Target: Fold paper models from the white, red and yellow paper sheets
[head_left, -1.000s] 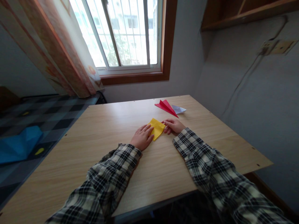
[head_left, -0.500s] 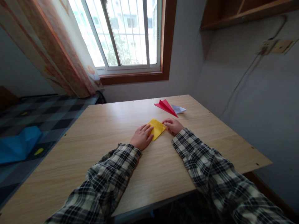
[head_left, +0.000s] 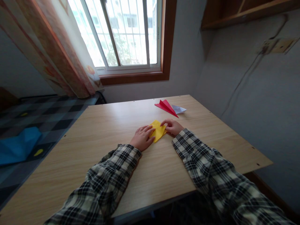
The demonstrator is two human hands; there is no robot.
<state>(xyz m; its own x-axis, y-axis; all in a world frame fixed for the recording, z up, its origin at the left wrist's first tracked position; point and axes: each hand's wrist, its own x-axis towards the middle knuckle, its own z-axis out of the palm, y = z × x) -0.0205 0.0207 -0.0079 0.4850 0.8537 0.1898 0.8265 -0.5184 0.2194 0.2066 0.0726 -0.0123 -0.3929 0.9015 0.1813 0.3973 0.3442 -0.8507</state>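
Note:
A small folded sheet of yellow paper [head_left: 158,130] lies on the wooden table between my two hands. My left hand [head_left: 142,138] rests flat over its left side, fingers stretched out and pressing it to the tabletop. At the paper's right corner, my right hand [head_left: 172,126] pinches a flap between thumb and forefinger, and that flap is lifted and partly folded over. A layer shows beneath the flap on the right. My right fingertips cover part of the corner.
Beyond my hands, a red paper plane [head_left: 167,107] and a white paper boat [head_left: 179,109] sit on the table [head_left: 112,125]. Off the left edge, a blue folded paper [head_left: 20,145] lies on a checked cloth [head_left: 58,115]. A wall [head_left: 246,93] runs along the right.
My right thumb and forefinger have moved slightly left over the paper, turning up its right corner. The paper's outline has changed from a flat diamond. My left hand has hardly moved.

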